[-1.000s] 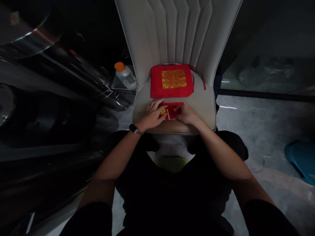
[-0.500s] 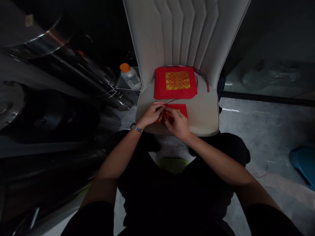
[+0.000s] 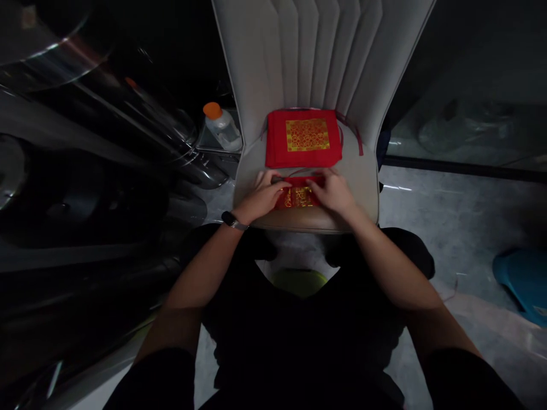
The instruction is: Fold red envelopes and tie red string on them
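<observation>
A flat red bag with gold print (image 3: 300, 197) lies at the front of the chair seat (image 3: 361, 185). My left hand (image 3: 265, 196) grips its left upper side with thumb and fingers. At its right upper side, my right hand (image 3: 335, 192) holds it the same way. Some fingertips are hidden behind the upper edge, where a thin dark cord shows. Just beyond lies a stack of similar red bags (image 3: 304, 138), gold panel up, with ribbon handles spread at the back and right.
Left of the chair, a white bottle with an orange cap (image 3: 223, 130) stands on a small ledge. Shiny dark cylinders (image 3: 141, 108) fill the left side. A blue plastic object (image 3: 523, 282) is on the floor at right. Below, something yellow-green (image 3: 299, 281) shows between my legs.
My right hand has moved right and slightly away, from the bag's middle to its right side. More of the gold print now shows between my hands, and the bag looks narrower front to back.
</observation>
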A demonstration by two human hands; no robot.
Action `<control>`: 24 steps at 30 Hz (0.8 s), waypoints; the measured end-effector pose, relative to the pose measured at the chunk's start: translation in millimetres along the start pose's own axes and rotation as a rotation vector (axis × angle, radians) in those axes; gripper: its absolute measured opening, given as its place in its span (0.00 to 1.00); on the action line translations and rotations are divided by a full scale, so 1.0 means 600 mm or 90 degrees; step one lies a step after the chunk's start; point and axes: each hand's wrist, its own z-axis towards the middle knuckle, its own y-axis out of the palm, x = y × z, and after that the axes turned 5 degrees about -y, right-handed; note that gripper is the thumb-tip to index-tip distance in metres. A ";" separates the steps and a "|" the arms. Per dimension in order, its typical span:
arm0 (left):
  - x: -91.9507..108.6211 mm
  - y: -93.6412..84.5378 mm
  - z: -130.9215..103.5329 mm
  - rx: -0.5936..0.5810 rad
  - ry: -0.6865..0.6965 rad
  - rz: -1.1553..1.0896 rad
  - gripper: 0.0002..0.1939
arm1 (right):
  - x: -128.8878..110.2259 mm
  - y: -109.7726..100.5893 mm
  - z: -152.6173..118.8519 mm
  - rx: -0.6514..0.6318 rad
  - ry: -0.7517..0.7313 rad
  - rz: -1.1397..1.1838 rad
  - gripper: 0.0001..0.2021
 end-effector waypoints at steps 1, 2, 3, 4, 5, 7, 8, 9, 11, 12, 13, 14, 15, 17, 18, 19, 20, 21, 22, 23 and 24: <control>0.009 -0.001 -0.002 0.003 0.010 0.050 0.21 | 0.019 -0.005 0.012 -0.004 0.040 0.006 0.24; 0.019 -0.001 -0.003 -0.004 0.025 0.087 0.21 | 0.036 -0.007 0.023 -0.018 0.058 0.021 0.25; 0.029 -0.001 -0.003 -0.020 0.044 0.112 0.20 | 0.050 -0.007 0.031 -0.035 0.078 0.047 0.25; 0.040 0.000 -0.002 -0.039 0.059 0.129 0.19 | 0.060 -0.005 0.037 -0.054 0.088 0.073 0.25; 0.051 0.001 -0.001 -0.054 0.066 0.146 0.16 | 0.068 -0.003 0.042 -0.065 0.093 0.095 0.24; 0.070 0.004 0.002 -0.063 0.054 0.184 0.13 | 0.078 0.003 0.047 -0.069 0.100 0.129 0.22; 0.077 0.006 0.004 -0.062 0.043 0.200 0.18 | 0.081 0.005 0.049 -0.061 0.104 0.143 0.21; 0.082 0.007 0.006 -0.063 0.033 0.211 0.23 | 0.085 0.006 0.051 -0.051 0.109 0.160 0.21; 0.084 0.009 0.009 -0.062 0.014 0.215 0.24 | 0.092 0.006 0.055 -0.029 0.122 0.207 0.20; 0.082 0.009 0.011 -0.060 0.005 0.209 0.23 | 0.095 0.005 0.057 -0.016 0.127 0.232 0.20; 0.077 0.009 0.012 -0.056 -0.001 0.198 0.21 | 0.098 0.002 0.059 -0.002 0.132 0.252 0.19; 0.071 0.008 0.013 -0.052 -0.005 0.183 0.19 | 0.099 -0.002 0.059 0.012 0.138 0.266 0.19; 0.065 0.007 0.014 -0.048 -0.008 0.167 0.19 | 0.099 -0.007 0.059 0.023 0.147 0.275 0.18; 0.053 0.005 0.014 -0.037 -0.010 0.137 0.17 | 0.093 -0.020 0.054 0.021 0.184 0.297 0.18; 0.049 0.004 0.014 -0.028 -0.011 0.126 0.16 | 0.087 -0.027 0.051 0.005 0.206 0.315 0.19; 0.046 0.003 0.014 -0.019 -0.009 0.118 0.15 | 0.079 -0.033 0.046 -0.021 0.227 0.341 0.22; 0.044 0.003 0.013 -0.011 -0.005 0.112 0.14 | 0.071 -0.038 0.042 -0.053 0.243 0.373 0.25; 0.043 0.004 0.012 -0.005 0.000 0.108 0.14 | 0.062 -0.040 0.038 -0.087 0.254 0.405 0.28; 0.042 0.005 0.011 -0.001 0.006 0.105 0.15 | 0.053 -0.040 0.035 -0.118 0.257 0.435 0.30; 0.042 0.006 0.010 0.000 0.010 0.101 0.16 | 0.045 -0.037 0.033 -0.136 0.257 0.461 0.31; 0.041 0.008 0.008 0.000 0.014 0.099 0.16 | 0.038 -0.031 0.033 -0.135 0.261 0.483 0.30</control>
